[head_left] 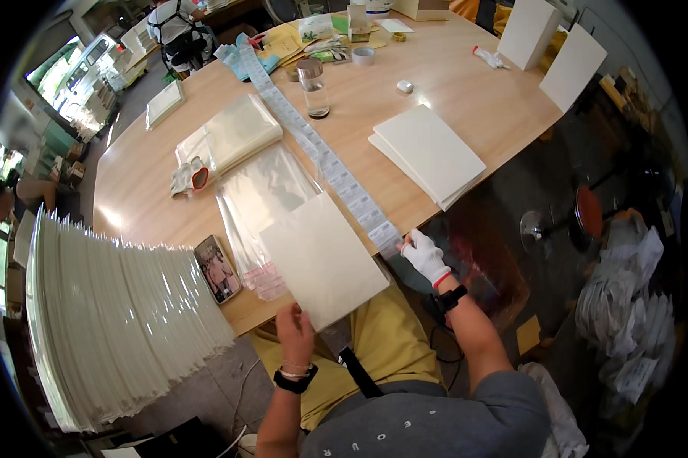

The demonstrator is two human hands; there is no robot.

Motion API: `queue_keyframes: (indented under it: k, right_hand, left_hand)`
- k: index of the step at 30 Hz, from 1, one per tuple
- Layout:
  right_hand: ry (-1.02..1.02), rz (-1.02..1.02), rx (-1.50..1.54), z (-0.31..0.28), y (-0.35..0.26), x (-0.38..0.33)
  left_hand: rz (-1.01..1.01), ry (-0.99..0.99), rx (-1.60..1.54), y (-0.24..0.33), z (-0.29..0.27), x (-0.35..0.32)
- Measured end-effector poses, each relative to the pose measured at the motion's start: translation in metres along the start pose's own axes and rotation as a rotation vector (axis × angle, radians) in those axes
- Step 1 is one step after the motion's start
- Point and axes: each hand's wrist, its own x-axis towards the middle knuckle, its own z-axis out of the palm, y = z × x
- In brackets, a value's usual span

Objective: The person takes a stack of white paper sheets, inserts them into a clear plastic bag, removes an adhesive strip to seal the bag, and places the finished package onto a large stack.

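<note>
A flat white board lies over the near table edge, partly covering clear plastic bags with a pinkish strip at their near end. My bare left hand is at the board's lower left edge, fingers bent against it. To the board's right, my right hand, in a white glove with a red cuff, pinches the near end of a long strip of printed labels. That strip runs diagonally across the table to its far side.
A tall row of white, plastic-wrapped boards stands at left, beside a phone. A loose glove lies by a thick bag stack. More white boards lie at right; a glass bottle stands beyond the strip. A red-seated stool is at right.
</note>
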Motion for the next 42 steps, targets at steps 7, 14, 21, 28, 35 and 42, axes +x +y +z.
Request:
queue_keyframes:
  k: [7,14,21,28,35,42]
  right_hand:
    - [-0.306,-0.169,0.239,-0.034,-0.058,-0.02]
    - [-0.097,-0.656,-0.213,-0.059,-0.061,-0.022]
    - [0.104,-0.864,-0.086,-0.057,-0.132,-0.024]
    - [-0.296,-0.236,0.09,0.053,-0.136,0.092]
    - [-0.302,-0.282,-0.099,0.119,-0.124,0.126]
    - [-0.087,-0.215,-0.516,0.098,-0.161,0.101]
  left_hand:
    - [-1.225,-0.787,-1.208,0.06,0.086,0.072]
    - [-1.009,-0.813,-1.114,0.068,0.142,0.088]
    - [-0.921,-0.674,-0.958,0.063,0.145,0.08]
    - [-0.262,-0.369,-0.482,0.035,0.043,0.026]
    - [-0.637,0.061,-0.63,-0.033,-0.007,-0.038]
    - [-0.906,-0.198,-0.997,-0.021,0.008,-0.029]
